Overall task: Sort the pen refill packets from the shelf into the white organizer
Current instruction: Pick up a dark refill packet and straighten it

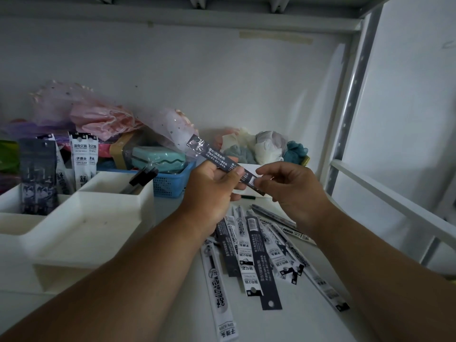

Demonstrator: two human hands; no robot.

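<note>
1. Head view, centre of frame: left hand [217, 186] grips one dark refill packet [223, 161] approx. mid-length, thumb on top, fingers curled under. Packet is tilted, its top end pointing up-left and its barcode end down-right. Prob. held up like this to read the label and decide which compartment it belongs in.
2. Right hand [288, 187] sits at the packet's lower-right end, fingers loosely curled and narrow; fingertips are at or just off the barcode end. Can't tell if it actually pinches the packet or only steadies it.
3. Lower centre-right: pile of refill packets [256, 253] lies fanned on the shelf [172, 312], black and white ones mixed and overlapping. Looks like the unsorted stock, kept just below the hands for quick picking.
4. Left of frame: white organizer [81, 225] w/ several open compartments. Far-left compartment holds dark packets [38, 176] standing upright; white packets [82, 156] stand just behind and to the right of them, exact compartment unclear. So sorting appears to go by colour/type, and the held dark one likely goes w/ the dark group.
5. Another compartment holds a black-capped item [144, 176] leaning against its wall.
6. Behind the organizer: blue basket [170, 183] w/ a teal case [158, 160]; pink plastic bags [98, 114] upper left. Not part of the sort.
</note>
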